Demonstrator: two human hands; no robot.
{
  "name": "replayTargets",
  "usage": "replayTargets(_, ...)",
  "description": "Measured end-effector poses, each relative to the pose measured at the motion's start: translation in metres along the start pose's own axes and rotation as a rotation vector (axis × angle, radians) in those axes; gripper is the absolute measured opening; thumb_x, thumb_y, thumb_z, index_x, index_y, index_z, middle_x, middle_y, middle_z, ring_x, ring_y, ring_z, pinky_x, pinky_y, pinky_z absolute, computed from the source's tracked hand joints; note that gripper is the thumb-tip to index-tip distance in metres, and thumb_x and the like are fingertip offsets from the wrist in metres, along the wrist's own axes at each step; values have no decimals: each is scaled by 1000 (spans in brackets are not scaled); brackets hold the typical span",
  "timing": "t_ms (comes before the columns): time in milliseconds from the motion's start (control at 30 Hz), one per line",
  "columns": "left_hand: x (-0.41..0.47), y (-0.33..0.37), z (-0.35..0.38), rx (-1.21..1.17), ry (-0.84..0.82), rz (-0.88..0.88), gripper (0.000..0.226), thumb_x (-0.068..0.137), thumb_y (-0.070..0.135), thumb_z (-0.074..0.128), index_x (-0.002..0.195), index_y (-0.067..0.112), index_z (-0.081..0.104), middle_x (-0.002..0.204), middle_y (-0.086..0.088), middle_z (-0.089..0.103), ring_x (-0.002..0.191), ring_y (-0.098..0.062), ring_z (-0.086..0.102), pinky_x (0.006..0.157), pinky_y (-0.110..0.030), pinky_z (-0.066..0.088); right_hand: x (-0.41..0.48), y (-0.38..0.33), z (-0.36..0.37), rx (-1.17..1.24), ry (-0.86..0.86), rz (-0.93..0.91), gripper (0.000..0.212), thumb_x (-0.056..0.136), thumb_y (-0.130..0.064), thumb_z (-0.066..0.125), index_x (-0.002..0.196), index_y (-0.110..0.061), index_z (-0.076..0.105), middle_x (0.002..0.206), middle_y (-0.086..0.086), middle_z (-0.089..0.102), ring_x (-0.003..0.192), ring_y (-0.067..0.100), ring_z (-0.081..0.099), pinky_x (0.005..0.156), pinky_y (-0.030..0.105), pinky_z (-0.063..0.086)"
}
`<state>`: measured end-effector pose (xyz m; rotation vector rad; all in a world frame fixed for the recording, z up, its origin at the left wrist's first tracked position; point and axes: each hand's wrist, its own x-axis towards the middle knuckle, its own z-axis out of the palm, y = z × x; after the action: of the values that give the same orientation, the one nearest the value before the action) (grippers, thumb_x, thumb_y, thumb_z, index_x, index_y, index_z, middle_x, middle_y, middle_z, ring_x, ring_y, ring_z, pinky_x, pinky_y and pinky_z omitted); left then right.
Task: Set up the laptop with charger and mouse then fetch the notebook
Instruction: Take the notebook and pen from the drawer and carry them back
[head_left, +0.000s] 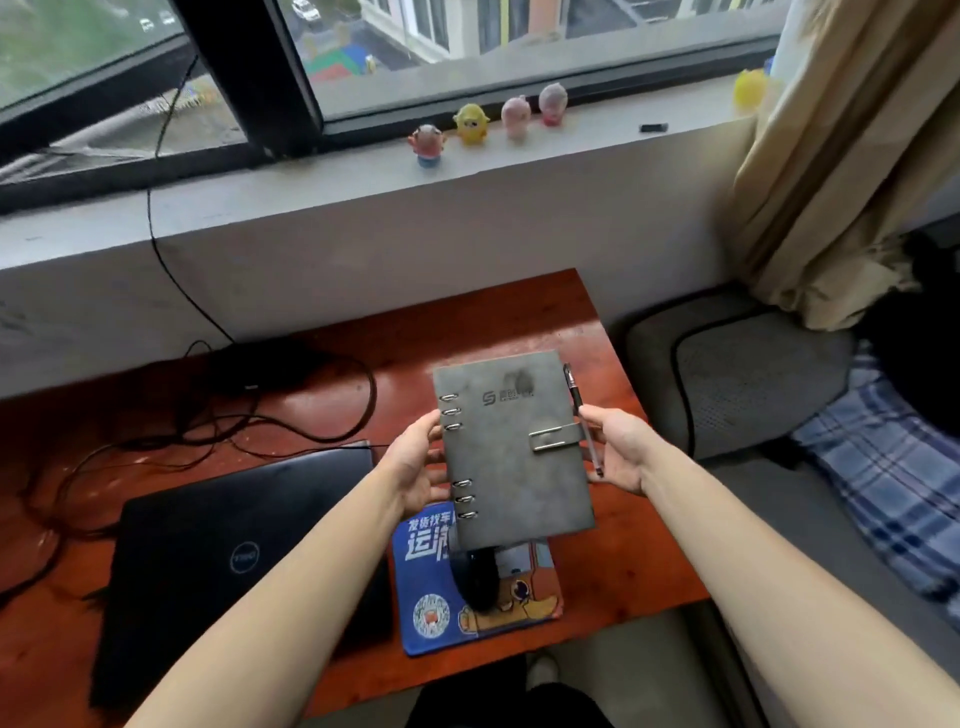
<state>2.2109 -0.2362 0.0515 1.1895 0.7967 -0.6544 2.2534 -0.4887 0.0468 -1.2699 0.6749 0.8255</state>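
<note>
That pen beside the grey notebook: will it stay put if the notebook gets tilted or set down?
Probably not by itself: the pen looks smooth and round, so apt to roll or slip. It seems pinned against the notebook edge by the right hand; whether a loop holds it is unclear.

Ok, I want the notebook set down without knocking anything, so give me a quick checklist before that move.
1. Notebook held on both sides by left hand and right hand: ok.
2. Clasp shut: ok.
3. Pen secure at the notebook's right edge, under the right thumb: ok.
4. Space directly below: not ok, the mouse sits on the mouse pad under the notebook.
5. Laptop lid closed, out of the way to the left: ok.
6. Charger plugged into the laptop: cannot tell; cables lie behind it.
</note>
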Motion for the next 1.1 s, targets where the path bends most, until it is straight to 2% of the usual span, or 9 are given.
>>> replayTargets(100, 26, 14, 11, 4, -7, -10, 36, 94, 50, 46, 107, 21, 64, 87, -4, 58, 75, -24, 62, 67, -36, 53, 24, -22, 1, -44, 87, 35, 27, 104, -35, 46, 91, -19, 64, 86, 2, 64, 75, 21, 61, 69, 34, 52)
replayTargets(300, 84, 47, 21, 29, -39, -72, 43, 91, 57, 48, 101, 19, 66, 98, -6, 63, 99, -26, 60, 76, -38, 49, 80, -55, 0, -85, 191, 66, 24, 105, -33, 46, 96, -21, 65, 82, 0, 65, 72, 21, 61, 73, 37, 51)
replayTargets(400, 106, 55, 23, 62, -49, -71, 46, 92, 59, 45, 103, 20, 67, 99, -4, 65, 99, -22, 61, 82, -39, 46, 101, -56, 3, -60, 256, 24, 23, 105, -29, 46, 102, -23, 67, 86, -1, 70, 67, 17, 68, 59, 29, 54)
replayTargets(500, 119, 55, 22, 96, -37, -79, 50, 96, 58, 39, 116, 19, 62, 113, -5, 66, 108, -22, 58, 100, -45, 41, 114, -49, 6, -30, 347, -34, 19, 103, -27, 51, 104, -24, 69, 87, -3, 71, 63, 12, 68, 50, 21, 50)
replayTargets(600, 118, 52, 23, 101, -32, -76, 46, 97, 57, 39, 112, 21, 62, 118, -4, 63, 109, -21, 54, 102, -47, 33, 118, -44, 5, -44, 407, -69, 15, 102, -33, 52, 102, -31, 67, 98, -9, 70, 78, 9, 64, 58, 25, 45)
replayTargets(767, 106, 43, 13, 107, 41, -42, 57, 97, 54, 44, 140, 16, 48, 144, -10, 49, 132, -28, 45, 106, -49, 35, 113, -38, -2, -90, 384, -98, 34, 104, -35, 48, 137, -31, 57, 115, -6, 61, 91, 13, 56, 82, 38, 43)
replayTargets(833, 100, 39, 3, 123, 100, 9, 58, 98, 54, 43, 141, 16, 47, 140, -9, 52, 128, -27, 49, 102, -47, 39, 107, -34, -2, -110, 417, -148, 35, 103, -30, 50, 137, -27, 58, 107, -4, 62, 84, 13, 55, 73, 32, 45)
replayTargets(933, 89, 32, -17, 281, 243, 194, 40, 100, 48, 42, 122, 19, 59, 128, -4, 58, 115, -22, 54, 98, -38, 40, 98, -26, 4, -174, 440, -248, 28, 98, -21, 59, 125, -19, 68, 80, -8, 61, 53, 0, 55, 43, 16, 38)
replayTargets(1100, 59, -4, -70, 794, 515, 489, 45, 100, 42, 47, 135, 14, 53, 141, -9, 50, 131, -23, 44, 110, -41, 35, 100, -11, 46, -482, 315, -311, 35, 90, -21, 70, 124, -12, 70, 96, 0, 66, 86, 16, 58, 77, 28, 44)
